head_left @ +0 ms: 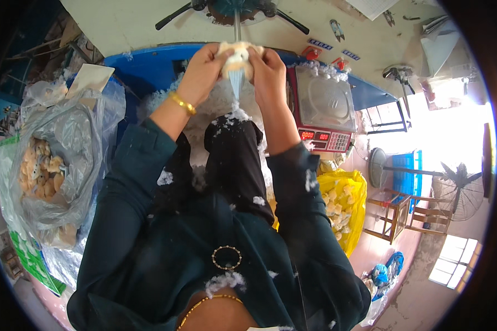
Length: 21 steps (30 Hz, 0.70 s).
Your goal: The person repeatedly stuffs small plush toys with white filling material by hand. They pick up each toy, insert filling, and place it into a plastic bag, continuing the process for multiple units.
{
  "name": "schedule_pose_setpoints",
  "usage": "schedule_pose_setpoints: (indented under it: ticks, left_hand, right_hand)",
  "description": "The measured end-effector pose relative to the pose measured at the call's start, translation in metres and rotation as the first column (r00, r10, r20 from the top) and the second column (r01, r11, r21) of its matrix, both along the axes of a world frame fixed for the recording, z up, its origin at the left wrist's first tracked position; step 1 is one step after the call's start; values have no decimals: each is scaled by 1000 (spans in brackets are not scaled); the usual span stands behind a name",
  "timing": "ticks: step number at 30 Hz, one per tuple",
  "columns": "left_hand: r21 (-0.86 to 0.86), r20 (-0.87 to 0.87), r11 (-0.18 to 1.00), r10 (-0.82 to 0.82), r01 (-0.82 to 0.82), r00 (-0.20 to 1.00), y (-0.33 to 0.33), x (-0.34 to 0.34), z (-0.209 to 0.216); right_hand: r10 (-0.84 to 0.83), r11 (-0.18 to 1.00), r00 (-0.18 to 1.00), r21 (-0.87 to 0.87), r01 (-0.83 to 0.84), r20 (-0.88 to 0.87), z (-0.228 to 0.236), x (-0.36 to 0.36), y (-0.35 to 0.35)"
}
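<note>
Both hands hold a small cream and tan plush toy (238,57) at the tip of a thin metal tube (237,27) coming from the machine above. My left hand (203,71) grips its left side, a gold bracelet on the wrist. My right hand (269,70) has its fingers closed on the right side. A pale tag (236,81) hangs from the toy's lower edge. White stuffing fluff (237,112) lies just under it and on my dark trousers. Whether the tube's tip is inside the toy is hidden.
A clear plastic bag (85,160) with several tan plush toys stands at the left. At the right are a digital scale (326,99) with a red display and a yellow bag (356,207) of plush pieces. Thread snips (337,30) lie on the machine's top. Wooden stools (389,215) stand farther right.
</note>
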State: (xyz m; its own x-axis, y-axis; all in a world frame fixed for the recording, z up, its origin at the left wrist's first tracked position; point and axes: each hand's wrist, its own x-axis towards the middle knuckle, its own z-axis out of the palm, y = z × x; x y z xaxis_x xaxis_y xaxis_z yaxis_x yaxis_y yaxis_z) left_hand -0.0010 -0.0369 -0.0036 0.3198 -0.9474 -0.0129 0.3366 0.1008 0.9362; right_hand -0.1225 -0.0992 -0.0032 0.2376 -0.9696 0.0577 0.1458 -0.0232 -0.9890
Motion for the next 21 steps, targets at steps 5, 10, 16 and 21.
schedule_pose_setpoints:
  ticks: [5, 10, 16, 21]
  left_hand:
    - [-32, -4, 997, 75, -75, 997, -48, 19, -9]
    - [-1, -59, 1000, 24, -25, 998, -24, 14, -4]
    - [2, -119, 998, 68, -68, 991, 1, -6, -7]
    - [-211, 43, 964, 175, -162, 984, 4, -17, -26]
  right_hand:
    - [-36, 998, 994, -56, 42, 100, 0, 42, -45]
    - [-8, 994, 999, -112, 13, 52, -11, 21, -30]
    - [28, 996, 988, -88, -15, 149, -14, 4, -2]
    - [84, 994, 963, 48, -100, 255, -14, -13, 4]
